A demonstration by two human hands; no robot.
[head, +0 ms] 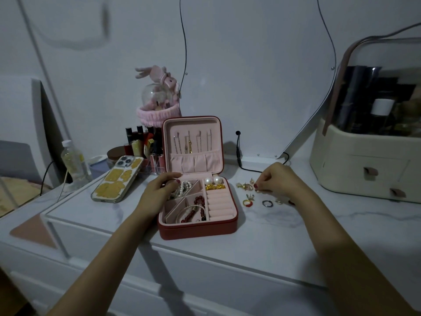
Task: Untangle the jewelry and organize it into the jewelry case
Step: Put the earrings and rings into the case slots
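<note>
Two forearms reach in from the bottom of the frame; the right hand [276, 179] pinches a small gold piece [258, 190], the left hand [159, 188] rests with relaxed fingers on the case [198, 231]. A slip could scatter the loose rings [267, 203] across the desk [273, 236].

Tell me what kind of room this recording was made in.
Probably a bedroom dressing table: lipsticks stand in a clear holder, a cosmetics organizer sits at the right, and an open jewelry case rests on the marbled tabletop.

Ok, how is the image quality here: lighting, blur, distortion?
Head view: dim, bluish light, no glare; wide-angle lens bends the cables and the cosmetics organizer at the edges; the jewelry case is sharp enough, but small pieces by the right hand are hard to resolve; the left hand is slightly soft.
</note>
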